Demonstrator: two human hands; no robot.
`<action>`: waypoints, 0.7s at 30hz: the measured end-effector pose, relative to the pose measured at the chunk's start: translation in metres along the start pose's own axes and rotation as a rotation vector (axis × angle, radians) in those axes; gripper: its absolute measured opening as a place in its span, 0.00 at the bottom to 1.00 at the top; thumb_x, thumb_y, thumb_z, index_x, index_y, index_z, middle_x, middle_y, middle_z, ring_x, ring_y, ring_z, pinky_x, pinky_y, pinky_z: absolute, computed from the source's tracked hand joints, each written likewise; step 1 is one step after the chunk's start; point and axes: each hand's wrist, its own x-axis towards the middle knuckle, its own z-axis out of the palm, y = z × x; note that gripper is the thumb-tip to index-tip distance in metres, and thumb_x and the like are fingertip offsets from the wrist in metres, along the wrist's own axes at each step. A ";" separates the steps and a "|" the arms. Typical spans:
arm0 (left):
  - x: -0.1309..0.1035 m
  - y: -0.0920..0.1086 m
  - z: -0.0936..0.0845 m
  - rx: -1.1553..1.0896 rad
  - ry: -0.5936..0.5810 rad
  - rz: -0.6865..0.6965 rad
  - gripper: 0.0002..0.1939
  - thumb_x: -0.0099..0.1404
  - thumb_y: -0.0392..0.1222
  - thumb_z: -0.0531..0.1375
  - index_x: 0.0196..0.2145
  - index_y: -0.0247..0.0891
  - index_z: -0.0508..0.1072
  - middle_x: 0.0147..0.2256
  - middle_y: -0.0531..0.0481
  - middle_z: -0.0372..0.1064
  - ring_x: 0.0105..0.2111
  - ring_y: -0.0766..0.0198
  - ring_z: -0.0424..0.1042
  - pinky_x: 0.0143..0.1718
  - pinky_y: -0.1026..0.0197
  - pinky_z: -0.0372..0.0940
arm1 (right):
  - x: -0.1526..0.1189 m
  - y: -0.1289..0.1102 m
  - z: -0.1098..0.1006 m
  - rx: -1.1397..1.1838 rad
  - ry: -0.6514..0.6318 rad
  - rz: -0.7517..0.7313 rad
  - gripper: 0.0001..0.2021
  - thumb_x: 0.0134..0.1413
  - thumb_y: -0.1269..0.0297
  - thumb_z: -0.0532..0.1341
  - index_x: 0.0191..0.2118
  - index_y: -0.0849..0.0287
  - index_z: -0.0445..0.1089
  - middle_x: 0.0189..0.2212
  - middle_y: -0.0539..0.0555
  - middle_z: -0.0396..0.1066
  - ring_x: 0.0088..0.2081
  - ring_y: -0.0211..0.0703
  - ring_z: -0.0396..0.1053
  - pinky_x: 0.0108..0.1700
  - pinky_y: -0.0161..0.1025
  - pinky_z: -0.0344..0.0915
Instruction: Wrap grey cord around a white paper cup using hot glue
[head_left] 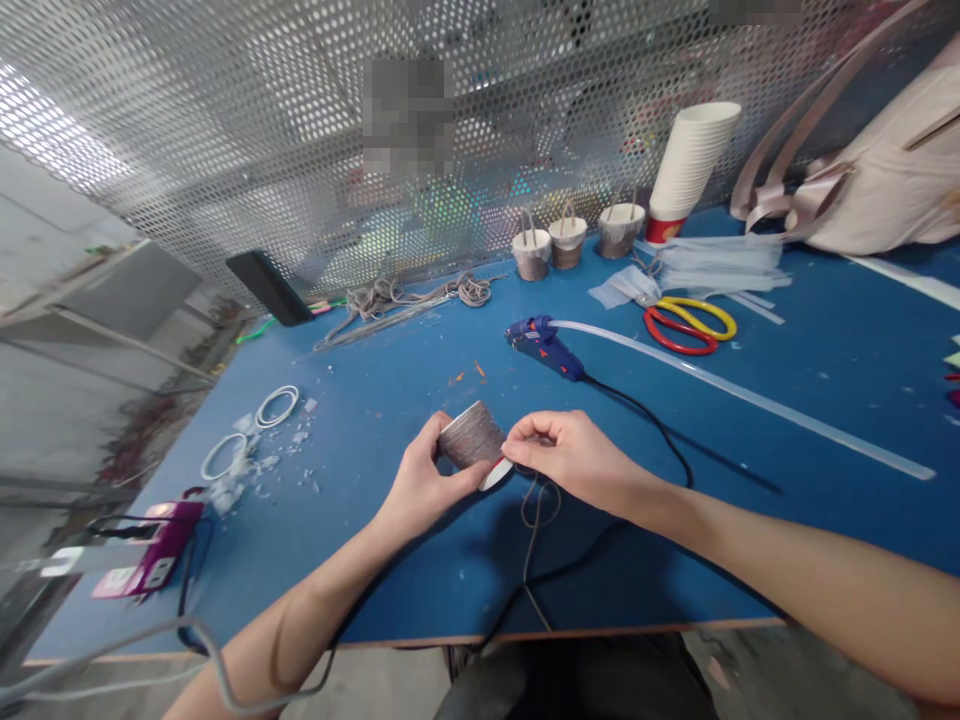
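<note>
A paper cup (471, 436) wrapped in grey-brown cord lies tilted in my left hand (424, 480), whose fingers and thumb close round it. A white round end and a bit of red show at its lower right. My right hand (566, 455) pinches the cord (531, 540) beside that end, and the cord trails down to the table's front edge. Beyond my hands rests a blue glue gun (544, 346) with a long clear glue stick (742, 397) in its back.
Scissors (686, 325), clear strips (716, 265), three small wrapped cups (567, 242) and a cup stack (694, 165) stand at the back right. Cord bundles (375, 298) and a black object (268, 287) lie back left; white rings (277, 407) and a purple power strip (154, 555) left.
</note>
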 end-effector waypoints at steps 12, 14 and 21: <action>0.001 0.003 -0.001 -0.034 0.005 -0.050 0.15 0.50 0.46 0.63 0.32 0.37 0.63 0.28 0.56 0.57 0.28 0.68 0.59 0.30 0.64 0.56 | 0.006 0.007 0.001 -0.004 0.050 0.012 0.07 0.47 0.63 0.61 0.24 0.60 0.70 0.18 0.45 0.62 0.22 0.33 0.56 0.25 0.33 0.52; 0.001 0.003 -0.001 -0.058 -0.001 -0.060 0.16 0.50 0.46 0.63 0.32 0.37 0.63 0.28 0.56 0.58 0.28 0.68 0.59 0.30 0.64 0.57 | 0.006 0.009 0.002 -0.002 0.051 0.006 0.07 0.47 0.63 0.61 0.24 0.60 0.70 0.18 0.46 0.62 0.22 0.33 0.56 0.26 0.33 0.53; 0.000 0.004 -0.003 -0.127 -0.018 -0.077 0.17 0.50 0.46 0.64 0.33 0.36 0.64 0.29 0.55 0.59 0.29 0.67 0.60 0.31 0.64 0.57 | 0.006 0.014 0.003 -0.038 0.045 -0.014 0.07 0.48 0.62 0.61 0.26 0.60 0.70 0.19 0.46 0.62 0.23 0.33 0.56 0.26 0.33 0.52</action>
